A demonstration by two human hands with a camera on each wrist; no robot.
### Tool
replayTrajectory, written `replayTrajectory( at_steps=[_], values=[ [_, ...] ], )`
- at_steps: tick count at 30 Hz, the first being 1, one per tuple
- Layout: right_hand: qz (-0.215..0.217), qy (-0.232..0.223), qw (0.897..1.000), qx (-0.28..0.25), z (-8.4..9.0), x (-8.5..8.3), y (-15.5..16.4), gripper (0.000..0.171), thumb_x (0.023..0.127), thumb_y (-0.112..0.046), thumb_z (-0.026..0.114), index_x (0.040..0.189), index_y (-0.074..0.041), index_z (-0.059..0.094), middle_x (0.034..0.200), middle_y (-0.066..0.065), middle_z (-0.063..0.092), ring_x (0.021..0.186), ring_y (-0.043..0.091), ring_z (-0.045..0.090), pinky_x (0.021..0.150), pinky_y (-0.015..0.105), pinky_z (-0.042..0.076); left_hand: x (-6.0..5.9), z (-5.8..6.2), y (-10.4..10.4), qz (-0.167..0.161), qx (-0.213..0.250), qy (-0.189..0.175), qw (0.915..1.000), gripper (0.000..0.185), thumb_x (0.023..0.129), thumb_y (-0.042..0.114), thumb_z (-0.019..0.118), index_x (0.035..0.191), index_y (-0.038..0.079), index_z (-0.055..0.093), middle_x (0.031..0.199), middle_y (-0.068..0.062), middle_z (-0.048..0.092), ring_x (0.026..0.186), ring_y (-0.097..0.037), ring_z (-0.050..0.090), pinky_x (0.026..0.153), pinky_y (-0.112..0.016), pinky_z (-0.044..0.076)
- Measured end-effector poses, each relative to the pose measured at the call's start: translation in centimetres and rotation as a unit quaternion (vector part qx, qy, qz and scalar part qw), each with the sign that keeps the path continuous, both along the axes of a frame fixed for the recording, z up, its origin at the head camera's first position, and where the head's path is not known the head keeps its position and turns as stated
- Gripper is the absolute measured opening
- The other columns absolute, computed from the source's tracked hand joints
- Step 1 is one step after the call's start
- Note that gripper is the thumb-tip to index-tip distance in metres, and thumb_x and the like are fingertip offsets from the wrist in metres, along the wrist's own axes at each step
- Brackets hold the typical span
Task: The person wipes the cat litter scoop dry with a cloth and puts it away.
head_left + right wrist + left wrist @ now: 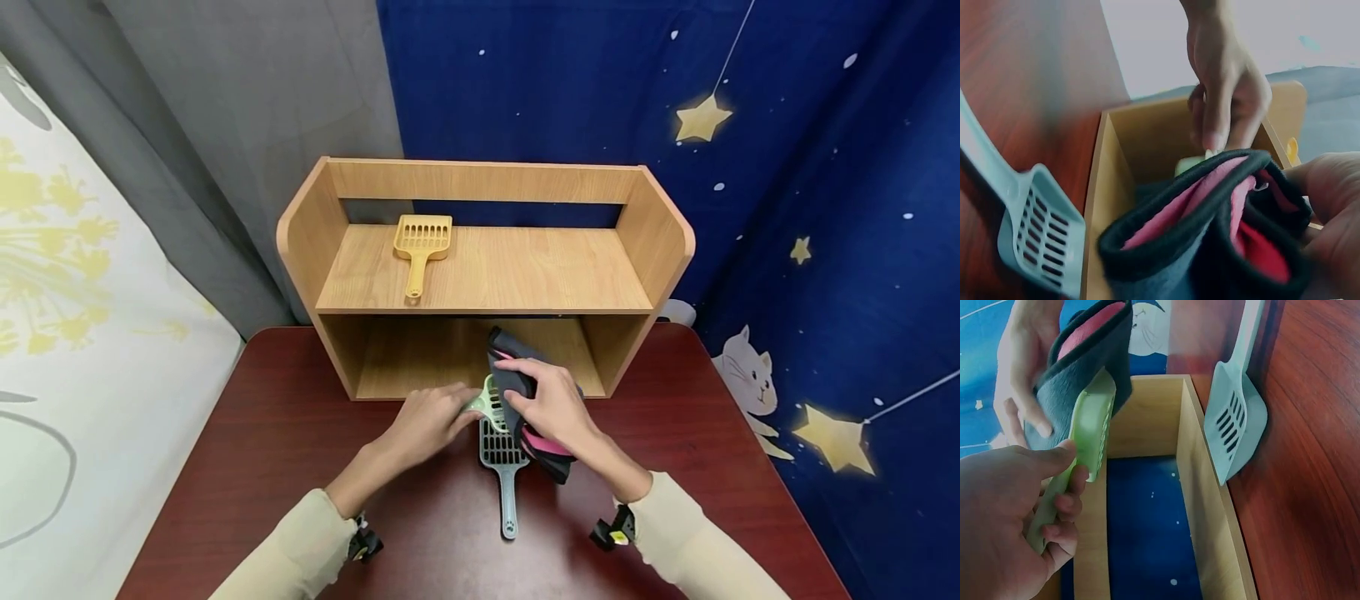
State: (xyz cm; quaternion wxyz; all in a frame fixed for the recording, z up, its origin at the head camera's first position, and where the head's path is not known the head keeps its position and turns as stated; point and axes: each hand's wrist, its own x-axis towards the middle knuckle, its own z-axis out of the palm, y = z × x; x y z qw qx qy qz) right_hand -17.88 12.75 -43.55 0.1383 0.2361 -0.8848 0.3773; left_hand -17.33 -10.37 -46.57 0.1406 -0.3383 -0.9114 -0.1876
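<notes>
Pale green litter scoop, gripped by its handle in the left hand, meets a folded gray-and-pink cloth grasped in the right hand. Nearby, we see a blue-gray scoop on the reddish table, before a wooden shelf bearing a yellow scoop on its upper board.

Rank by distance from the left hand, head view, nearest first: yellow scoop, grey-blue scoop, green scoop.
1. Green scoop: held in the left hand, slotted end toward the right.
2. Grey-blue scoop: on the table, to that hand's right.
3. Yellow scoop: beyond the hand, on the upper shelf, left half.
</notes>
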Motion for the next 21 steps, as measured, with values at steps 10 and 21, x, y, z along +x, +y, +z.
replayTrajectory(
  at_steps=[10, 21],
  values=[
    [0.007, 0.004, 1.0, 0.004, -0.3, -0.3, 0.4, 0.046, 0.083, 0.0, 0.084, 0.127, -0.012, 0.078, 0.125, 0.009, 0.077, 0.113, 0.028, 0.073, 0.091, 0.045, 0.058, 0.1, -0.3, 0.2, 0.004, 0.007, -0.015, 0.9999, 0.037, 0.101, 0.032, 0.073, 0.126, 0.006, 0.076, 0.111, -0.005, 0.078, 0.088, -0.024, 0.076, 0.065, -0.043, 0.058],
    [-0.009, 0.021, 1.0, 0.016, 0.4, -0.8, 2.7, 0.046, 0.082, 0.001, 0.085, 0.125, -0.01, 0.078, 0.125, 0.009, 0.077, 0.113, 0.027, 0.073, 0.09, 0.046, 0.057, 0.0, -0.6, -0.3, 0.008, 0.029, -0.023, 0.9993, 0.039, 0.099, 0.03, 0.075, 0.127, 0.002, 0.075, 0.119, -0.012, 0.078, 0.1, -0.029, 0.077, 0.069, -0.048, 0.06]
  ],
)
